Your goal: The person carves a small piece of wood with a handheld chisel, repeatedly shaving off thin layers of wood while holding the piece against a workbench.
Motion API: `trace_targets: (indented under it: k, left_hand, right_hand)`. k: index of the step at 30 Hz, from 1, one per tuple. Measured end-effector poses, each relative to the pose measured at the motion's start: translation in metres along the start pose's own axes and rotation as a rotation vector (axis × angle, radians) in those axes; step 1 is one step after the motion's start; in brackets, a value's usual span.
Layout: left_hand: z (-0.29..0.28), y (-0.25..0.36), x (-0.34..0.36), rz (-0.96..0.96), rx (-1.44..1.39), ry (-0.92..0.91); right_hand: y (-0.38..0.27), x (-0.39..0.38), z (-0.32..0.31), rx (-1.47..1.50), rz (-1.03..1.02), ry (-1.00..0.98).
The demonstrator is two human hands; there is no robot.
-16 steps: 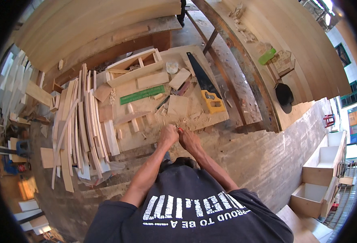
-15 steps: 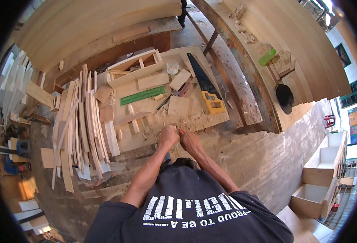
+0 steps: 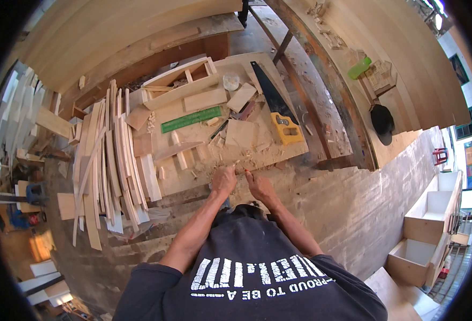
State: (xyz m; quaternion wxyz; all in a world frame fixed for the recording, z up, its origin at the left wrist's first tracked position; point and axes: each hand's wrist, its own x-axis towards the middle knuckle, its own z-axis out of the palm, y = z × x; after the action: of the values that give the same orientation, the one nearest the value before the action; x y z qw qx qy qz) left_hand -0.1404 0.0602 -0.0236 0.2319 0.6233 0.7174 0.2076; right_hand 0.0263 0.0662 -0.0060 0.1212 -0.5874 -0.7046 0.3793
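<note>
Both hands are closed at the near edge of a plywood work board [image 3: 280,155], a small gap between them. My left hand [image 3: 225,180] is curled with a small pale tip at its fingers, too small to name. A spot of orange-red shows at the fingertips of my right hand [image 3: 260,187]; the rest of what it grips is hidden. Wood shavings [image 3: 241,159] lie just beyond the hands. Farther off on the board are a green ruler [image 3: 191,120], a handsaw [image 3: 284,128] with a yellow handle, and small wood blocks [image 3: 239,133].
Long wood strips [image 3: 107,166] are piled at the left. An open wooden frame box [image 3: 179,85] and a clear cup [image 3: 230,82] stand at the board's back. On the right bench lie a green bottle [image 3: 359,68] and a black cap [image 3: 382,123]. White-lined drawers [image 3: 412,254] sit at lower right.
My hands have drawn slightly apart, the right one moving a little to the right. The view has shifted slightly; the things on the board stay in place.
</note>
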Motion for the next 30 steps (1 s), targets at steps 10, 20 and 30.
trace_targets:
  k: [10, 20, 30]
  left_hand:
    - [0.003, 0.002, 0.001, 0.026, 0.159, -0.067]
    - [-0.008, 0.009, 0.0, 0.001, 0.119, -0.119]
    - [-0.005, 0.006, 0.0, -0.022, 0.072, -0.071]
  right_hand:
    - [-0.051, -0.002, -0.017, -0.217, 0.125, -0.051]
    - [-0.041, 0.003, -0.017, -0.218, 0.069, -0.085]
    - [-0.022, 0.014, -0.007, -0.093, 0.05, -0.081]
